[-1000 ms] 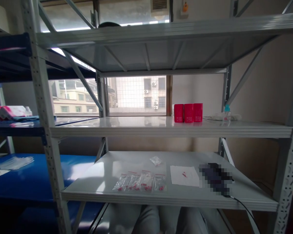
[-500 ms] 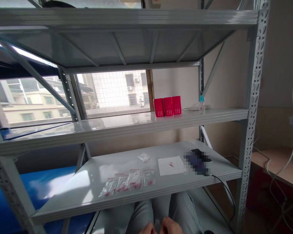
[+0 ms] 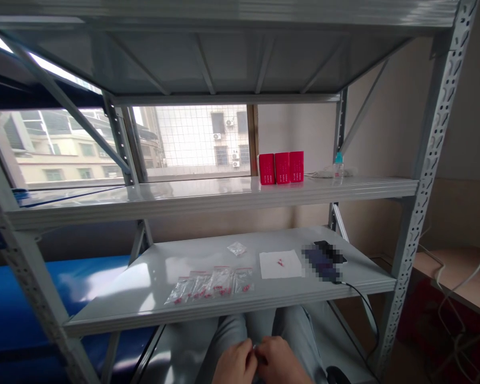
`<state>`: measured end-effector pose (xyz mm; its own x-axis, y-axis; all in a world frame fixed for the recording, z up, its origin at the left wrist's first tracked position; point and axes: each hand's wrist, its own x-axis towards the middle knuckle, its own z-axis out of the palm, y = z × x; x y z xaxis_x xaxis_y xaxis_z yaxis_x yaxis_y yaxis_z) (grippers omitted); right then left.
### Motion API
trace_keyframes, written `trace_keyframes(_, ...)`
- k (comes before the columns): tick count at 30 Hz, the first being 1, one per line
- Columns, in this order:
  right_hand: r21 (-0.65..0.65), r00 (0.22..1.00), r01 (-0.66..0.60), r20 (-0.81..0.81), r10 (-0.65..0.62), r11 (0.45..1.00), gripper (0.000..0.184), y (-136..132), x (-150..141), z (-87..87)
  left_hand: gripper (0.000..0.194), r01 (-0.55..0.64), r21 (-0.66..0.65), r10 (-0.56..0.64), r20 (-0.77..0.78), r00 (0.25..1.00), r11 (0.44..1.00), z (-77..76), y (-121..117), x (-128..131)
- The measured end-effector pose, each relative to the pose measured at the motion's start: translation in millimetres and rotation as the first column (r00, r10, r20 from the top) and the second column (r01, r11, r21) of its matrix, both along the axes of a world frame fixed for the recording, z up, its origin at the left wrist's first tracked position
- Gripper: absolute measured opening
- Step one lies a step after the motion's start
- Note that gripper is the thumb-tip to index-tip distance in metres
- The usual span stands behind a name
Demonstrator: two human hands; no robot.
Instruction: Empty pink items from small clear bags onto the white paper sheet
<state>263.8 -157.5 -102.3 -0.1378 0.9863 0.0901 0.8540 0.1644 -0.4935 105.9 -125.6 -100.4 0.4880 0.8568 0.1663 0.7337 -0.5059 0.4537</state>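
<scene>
Low in the head view, over my lap, my left hand (image 3: 235, 365) and my right hand (image 3: 280, 361) are held close together, both with curled, pinching fingers. Between the fingertips there is a tiny pale glint, but what they grip is too small and covered to make out. On the shelf beyond lie several clear zip bags (image 3: 223, 280) with small red pieces inside, overlapping in a row. A white sheet of paper (image 3: 270, 271) carries a few small red pieces (image 3: 280, 262). Behind the row rests another clear bag (image 3: 237, 248).
A dark pixelated object (image 3: 324, 261) with a black cable (image 3: 362, 295) lies right of the paper. Red boxes (image 3: 282, 168) and a small bottle with a blue cap (image 3: 338, 166) stand on the upper shelf (image 3: 184, 198). The lower shelf's front edge (image 3: 152, 319) is just beyond my knees.
Both hands have come up further into view, still close together with fingers curled. The camera view has shifted slightly; the items on the shelves stay in place.
</scene>
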Motion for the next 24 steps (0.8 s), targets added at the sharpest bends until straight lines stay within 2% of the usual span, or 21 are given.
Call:
trace_keyframes(2, -0.002, 0.999, 0.036, -0.029, -0.036, 0.999, 0.018, -6.8, -0.6, 15.7, 0.028, -0.006, -0.006, 0.006, 0.135, 0.991, 1.0, 9.0, -5.6, 2.3)
trace_keyframes(4, 0.016, 0.995, 0.081, -0.062, -0.08, 0.997, 0.014, -12.3, 2.2, 29.2, 0.033, -0.014, -0.084, 0.04, 0.312, 0.949, 0.996, 12.8, -13.6, 4.0)
trace_keyframes(6, 0.055, 0.986, 0.13, -0.111, -0.123, 0.99, 0.013, -15.4, 7.3, 40.6, 0.046, 0.047, -0.287, 0.103, 0.487, 0.867, 0.957, 11.4, -24.5, 7.2)
trace_keyframes(7, 0.079, 0.979, 0.158, -0.144, -0.146, 0.984, 0.013, -16.0, 9.6, 45.7, 0.05, 0.116, -0.395, 0.149, 0.577, 0.803, 0.911, 9.9, -30.4, 10.0)
trace_keyframes(8, 0.103, 0.969, 0.185, -0.183, -0.164, 0.977, 0.012, -16.2, 11.1, 50.6, 0.05, 0.203, -0.48, 0.207, 0.67, 0.713, 0.854, 8.5, -36.0, 14.0)
trace_keyframes(9, 0.125, 0.957, 0.206, -0.23, -0.174, 0.97, 0.011, -16.1, 11.4, 55.1, 0.047, 0.297, -0.528, 0.282, 0.757, 0.59, 0.796, 8.0, -40.5, 19.1)
trace_keyframes(11, 0.16, 0.928, 0.23, -0.334, -0.166, 0.96, 0.012, -16.1, 7.5, 62.4, 0.04, 0.469, -0.529, 0.453, 0.848, 0.274, 0.707, 11.5, -44.3, 31.6)
trace_keyframes(13, 0.194, 0.885, 0.247, -0.445, -0.139, 0.95, 0.013, -16.4, -1.8, 65.3, 0.044, 0.604, -0.487, 0.614, 0.789, -0.004, 0.631, 21.0, -39.7, 44.1)
trace_keyframes(15, 0.227, 0.82, 0.27, -0.563, -0.1, 0.936, 0.015, -17.0, -14.0, 62.1, 0.038, 0.676, -0.458, 0.729, 0.663, -0.173, 0.577, 33.4, -29.0, 53.2)
trace_keyframes(16, 0.24, 0.776, 0.283, -0.626, -0.074, 0.929, 0.016, -17.2, -20.1, 58.2, 0.032, 0.677, -0.46, 0.76, 0.607, -0.233, 0.575, 39.2, -23.0, 56.0)
trace_keyframes(18, 0.234, 0.628, 0.323, -0.778, -0.023, 0.917, 0.016, -17.5, -30.7, 47.5, 0.021, 0.622, -0.497, 0.779, 0.532, -0.332, 0.605, 47.5, -13.1, 58.2)
trace_keyframes(19, 0.193, 0.51, 0.352, -0.86, -0.015, 0.916, 0.015, -17.4, -34.9, 41.5, 0.019, 0.576, -0.521, 0.769, 0.521, -0.369, 0.63, 49.6, -10.2, 58.0)
trace_keyframes(20, 0.122, 0.355, 0.38, -0.935, -0.022, 0.917, 0.014, -17.2, -38.6, 35.6, 0.02, 0.526, -0.539, 0.75, 0.534, -0.391, 0.658, 50.1, -9.0, 57.2)
trace_keyframes(22, -0.078, -0.018, 0.385, -0.997, -0.077, 0.92, 0.019, -15.5, -44.5, 25.0, 0.029, 0.418, -0.545, 0.684, 0.628, -0.371, 0.727, 47.3, -10.9, 55.1)
trace_keyframes(23, -0.175, -0.19, 0.345, -0.975, -0.114, 0.922, 0.022, -14.0, -47.1, 20.5, 0.034, 0.361, -0.537, 0.643, 0.695, -0.322, 0.762, 44.3, -13.3, 54.2)
trace_keyframes(24, -0.254, -0.33, 0.286, -0.931, -0.154, 0.924, 0.025, -12.0, -49.6, 16.4, 0.038, 0.298, -0.53, 0.602, 0.756, -0.257, 0.794, 40.2, -16.0, 53.6)
